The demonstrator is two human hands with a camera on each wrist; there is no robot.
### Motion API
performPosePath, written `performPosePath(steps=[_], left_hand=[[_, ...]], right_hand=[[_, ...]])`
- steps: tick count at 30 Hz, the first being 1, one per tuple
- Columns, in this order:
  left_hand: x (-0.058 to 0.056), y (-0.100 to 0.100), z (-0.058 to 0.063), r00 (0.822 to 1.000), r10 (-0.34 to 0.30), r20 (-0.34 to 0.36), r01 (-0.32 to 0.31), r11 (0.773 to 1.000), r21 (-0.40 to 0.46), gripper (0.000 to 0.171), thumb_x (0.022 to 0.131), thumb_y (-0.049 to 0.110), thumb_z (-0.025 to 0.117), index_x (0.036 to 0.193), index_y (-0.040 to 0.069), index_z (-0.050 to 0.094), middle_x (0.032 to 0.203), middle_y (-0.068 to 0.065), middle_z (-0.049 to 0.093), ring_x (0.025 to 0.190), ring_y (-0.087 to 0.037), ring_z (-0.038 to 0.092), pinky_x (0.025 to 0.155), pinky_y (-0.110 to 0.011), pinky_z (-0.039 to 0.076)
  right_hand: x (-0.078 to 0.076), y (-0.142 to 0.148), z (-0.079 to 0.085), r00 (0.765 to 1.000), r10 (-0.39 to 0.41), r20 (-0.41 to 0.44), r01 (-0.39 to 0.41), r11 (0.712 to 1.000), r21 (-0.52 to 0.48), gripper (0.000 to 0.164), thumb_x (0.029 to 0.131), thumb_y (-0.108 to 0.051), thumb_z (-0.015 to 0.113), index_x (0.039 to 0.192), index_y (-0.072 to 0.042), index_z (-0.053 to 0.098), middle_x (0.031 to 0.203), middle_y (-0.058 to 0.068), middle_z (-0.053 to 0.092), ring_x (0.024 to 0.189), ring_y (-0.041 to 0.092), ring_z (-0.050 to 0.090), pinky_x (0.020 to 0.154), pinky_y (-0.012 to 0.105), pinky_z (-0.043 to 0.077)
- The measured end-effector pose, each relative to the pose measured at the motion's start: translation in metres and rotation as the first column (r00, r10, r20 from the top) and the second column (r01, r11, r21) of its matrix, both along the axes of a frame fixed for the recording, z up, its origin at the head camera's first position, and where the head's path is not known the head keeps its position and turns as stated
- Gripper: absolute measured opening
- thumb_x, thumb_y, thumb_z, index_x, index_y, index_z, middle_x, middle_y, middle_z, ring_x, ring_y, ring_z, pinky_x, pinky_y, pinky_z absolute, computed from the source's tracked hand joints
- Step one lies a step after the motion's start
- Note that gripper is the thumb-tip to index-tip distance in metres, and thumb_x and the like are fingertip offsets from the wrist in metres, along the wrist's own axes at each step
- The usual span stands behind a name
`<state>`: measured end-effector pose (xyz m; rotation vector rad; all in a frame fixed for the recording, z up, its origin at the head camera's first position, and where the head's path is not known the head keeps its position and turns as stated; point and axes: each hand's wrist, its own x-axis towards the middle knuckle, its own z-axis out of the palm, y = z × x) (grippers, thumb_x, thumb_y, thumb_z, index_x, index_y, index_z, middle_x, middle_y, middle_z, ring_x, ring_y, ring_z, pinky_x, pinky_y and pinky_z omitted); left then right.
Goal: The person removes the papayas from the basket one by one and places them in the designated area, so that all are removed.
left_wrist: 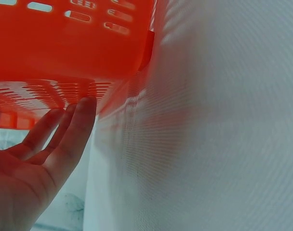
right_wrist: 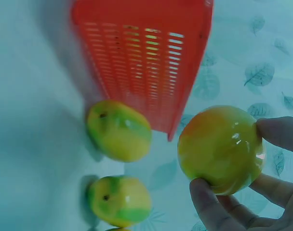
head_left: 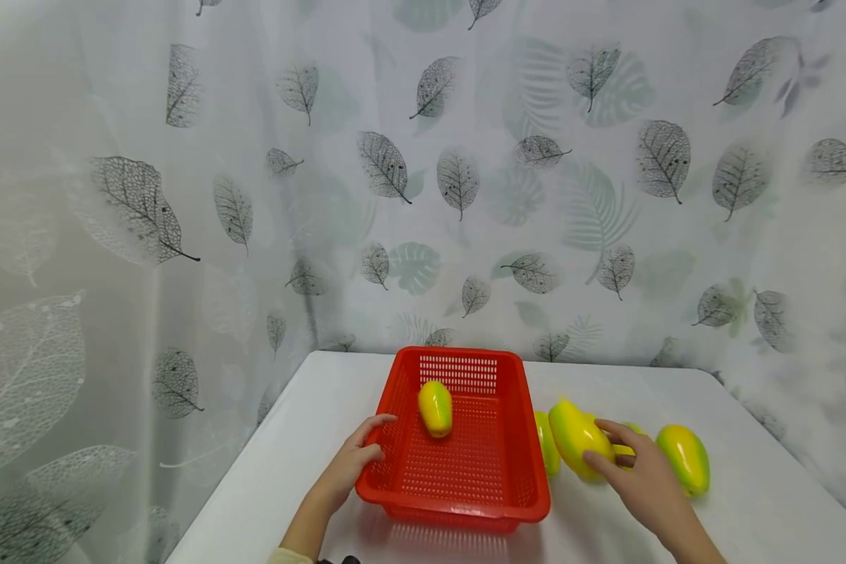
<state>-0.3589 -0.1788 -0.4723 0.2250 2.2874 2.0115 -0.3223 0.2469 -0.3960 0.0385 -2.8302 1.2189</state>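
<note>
In the head view, a red plastic basket (head_left: 465, 501) with slotted walls stands on the white table. One yellow-green mango (head_left: 435, 409) lies inside it, toward the back left. My left hand (head_left: 348, 462) holds the basket's left rim; in the left wrist view several fingers (left_wrist: 72, 130) touch the outside of its wall. To the right of the basket, my right hand (head_left: 641, 478) grips another mango (head_left: 576, 439) between thumb and fingers, raised above the table. The right wrist view shows this mango (right_wrist: 221, 149) end-on, apart from the basket wall.
More mangoes lie on the table right of the basket: one mango (head_left: 546, 442) close against its right side, another mango (head_left: 684, 460) farther right, and others partly hidden behind my right hand. A leaf-patterned curtain (head_left: 458, 235) hangs behind and beside the white table (head_left: 747, 501).
</note>
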Motion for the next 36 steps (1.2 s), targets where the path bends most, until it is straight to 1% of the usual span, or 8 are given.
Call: performPosePath(steps=[5,8,13,17,24,29,31,36], left_hand=[[0.0,0.001,0.0,1.0,-0.003,-0.006,0.003,1.0,-0.004,0.061,0.089,0.005,0.051,0.149,0.014,0.047,0.154,-0.021,0.042,0.126,-0.034,0.052,0.097,-0.045,0.059],[-0.001,0.001,0.002,1.0,-0.002,-0.006,0.002,1.0,-0.011,0.062,0.088,0.005,0.051,0.149,0.013,0.047,0.154,-0.021,0.041,0.126,-0.035,0.051,0.097,-0.044,0.059],[-0.003,0.001,0.003,1.0,0.001,-0.01,-0.001,1.0,-0.023,0.062,0.088,0.006,0.05,0.149,0.014,0.047,0.155,-0.02,0.041,0.126,-0.035,0.051,0.095,-0.042,0.059],[-0.001,0.002,0.004,1.0,0.0,-0.004,-0.001,1.0,-0.02,0.061,0.089,0.006,0.05,0.15,0.014,0.047,0.155,-0.021,0.041,0.124,-0.033,0.053,0.095,-0.043,0.06],[0.002,0.002,0.004,1.0,0.008,0.005,-0.008,1.0,-0.004,0.06,0.09,0.005,0.051,0.15,0.014,0.047,0.154,-0.021,0.043,0.123,-0.033,0.054,0.096,-0.045,0.06],[0.002,0.002,0.004,1.0,0.001,0.003,-0.001,1.0,-0.005,0.06,0.091,0.005,0.051,0.15,0.014,0.046,0.154,-0.022,0.042,0.124,-0.034,0.055,0.096,-0.046,0.06],[0.002,0.002,0.003,1.0,0.003,0.001,-0.003,1.0,-0.006,0.06,0.09,0.005,0.052,0.15,0.014,0.047,0.154,-0.022,0.042,0.123,-0.034,0.055,0.096,-0.046,0.06],[0.001,0.001,0.002,1.0,-0.019,-0.011,0.018,1.0,-0.011,0.06,0.091,0.006,0.051,0.15,0.013,0.045,0.154,-0.025,0.04,0.123,-0.036,0.055,0.095,-0.046,0.061]], right_hand=[[0.01,0.009,-0.022,0.997,-0.055,0.053,0.053,0.998,0.035,0.081,0.091,-0.049,0.073,0.145,0.006,0.05,0.137,0.034,0.056,0.112,0.044,0.066,0.088,0.05,0.062],[0.016,0.011,-0.039,0.991,-0.084,0.103,0.077,0.995,0.071,0.088,0.087,-0.056,0.075,0.144,0.006,0.05,0.135,0.035,0.056,0.107,0.043,0.066,0.085,0.05,0.061],[0.02,0.013,-0.066,0.977,-0.091,0.195,0.063,0.988,0.144,0.097,0.082,-0.066,0.074,0.142,0.006,0.05,0.122,0.03,0.061,0.093,0.033,0.068,0.083,0.05,0.06],[0.02,0.012,-0.078,0.966,-0.106,0.236,0.069,0.985,0.16,0.102,0.079,-0.069,0.075,0.141,0.007,0.049,0.118,0.028,0.062,0.091,0.031,0.067,0.084,0.05,0.06],[0.018,0.011,-0.081,0.958,-0.113,0.262,0.074,0.985,0.155,0.105,0.077,-0.072,0.074,0.141,0.007,0.048,0.118,0.028,0.062,0.09,0.031,0.066,0.083,0.05,0.06],[0.017,0.009,-0.076,0.955,-0.108,0.276,0.066,0.985,0.157,0.104,0.078,-0.071,0.074,0.141,0.007,0.048,0.119,0.028,0.061,0.09,0.03,0.066,0.082,0.05,0.06],[0.017,0.009,-0.073,0.957,-0.1,0.273,0.054,0.984,0.169,0.102,0.079,-0.071,0.073,0.14,0.007,0.049,0.118,0.027,0.062,0.089,0.028,0.065,0.082,0.049,0.06],[0.019,0.009,-0.066,0.962,-0.078,0.26,0.02,0.976,0.219,0.094,0.083,-0.069,0.071,0.136,0.006,0.053,0.114,0.023,0.063,0.086,0.024,0.062,0.079,0.045,0.06]])
